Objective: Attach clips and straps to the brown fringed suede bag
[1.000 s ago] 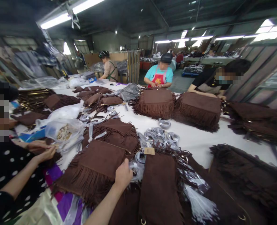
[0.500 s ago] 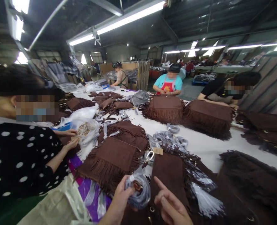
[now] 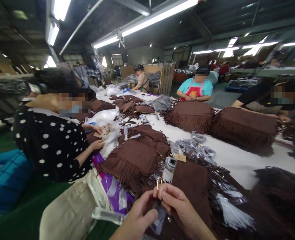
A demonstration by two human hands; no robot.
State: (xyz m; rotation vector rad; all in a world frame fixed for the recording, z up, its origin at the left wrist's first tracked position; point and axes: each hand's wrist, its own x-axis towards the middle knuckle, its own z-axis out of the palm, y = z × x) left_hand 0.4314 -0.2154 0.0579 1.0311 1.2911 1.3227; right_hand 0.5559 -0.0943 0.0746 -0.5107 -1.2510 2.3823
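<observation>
My left hand (image 3: 142, 210) and my right hand (image 3: 175, 200) meet low in the middle of the view. Between their fingertips a gold-coloured metal clasp (image 3: 159, 181) stands up, pinched by my right hand. A plastic-wrapped strap (image 3: 158, 220) hangs below it, against my curled left hand; the fingers hide most of it. Just beyond lies a brown fringed bag (image 3: 137, 156). Another brown suede piece (image 3: 191, 176) lies to the right, with a tan tag (image 3: 180, 157) at its upper corner. White strands (image 3: 234, 213) spread beside it.
Coiled wrapped straps (image 3: 194, 148) lie on the white table (image 3: 162, 125). Larger fringed bags (image 3: 244, 130) line its far side. At the left, a person in polka dots (image 3: 52, 143) handles small pieces from a plastic bag (image 3: 109, 130). Other people stand across the table.
My right hand, earlier pointing with a finger apart, has come to my left and now grips the clasp. The wrapped coil has dropped lower between the hands. The view has swung left.
</observation>
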